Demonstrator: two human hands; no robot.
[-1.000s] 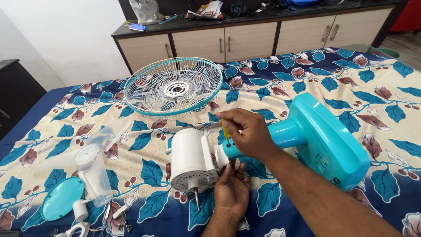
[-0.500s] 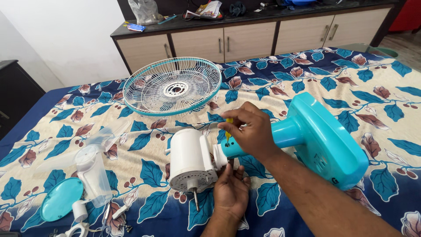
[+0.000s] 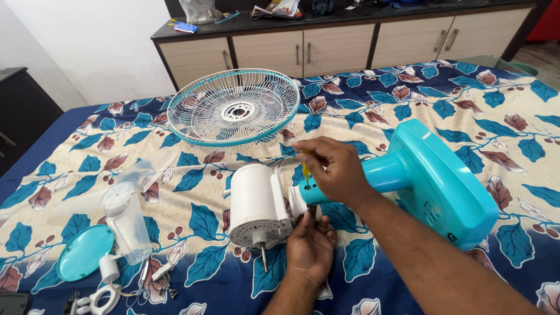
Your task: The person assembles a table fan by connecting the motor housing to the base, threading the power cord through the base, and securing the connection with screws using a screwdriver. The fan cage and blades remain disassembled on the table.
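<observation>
A table fan lies on its side on the bed: white motor housing (image 3: 256, 204) with its shaft (image 3: 263, 258) pointing toward me, joined to a teal neck and teal base (image 3: 443, 181). My right hand (image 3: 332, 169) grips a small yellow-handled screwdriver (image 3: 305, 170), its tip set at the joint between neck and motor. My left hand (image 3: 309, 245) cups the underside of that joint from below, fingers against the motor's mount.
A teal-rimmed wire fan guard (image 3: 233, 108) lies beyond the motor. At left sit clear fan blades (image 3: 125, 216), a teal round cap (image 3: 84, 265), small white parts and screws (image 3: 157, 283). A floral bedsheet (image 3: 496, 122) covers the bed; cabinets (image 3: 326, 49) stand behind.
The view has shifted slightly. My right hand stays on the screwdriver at the joint with small turning movements; my left hand stays under the joint.
</observation>
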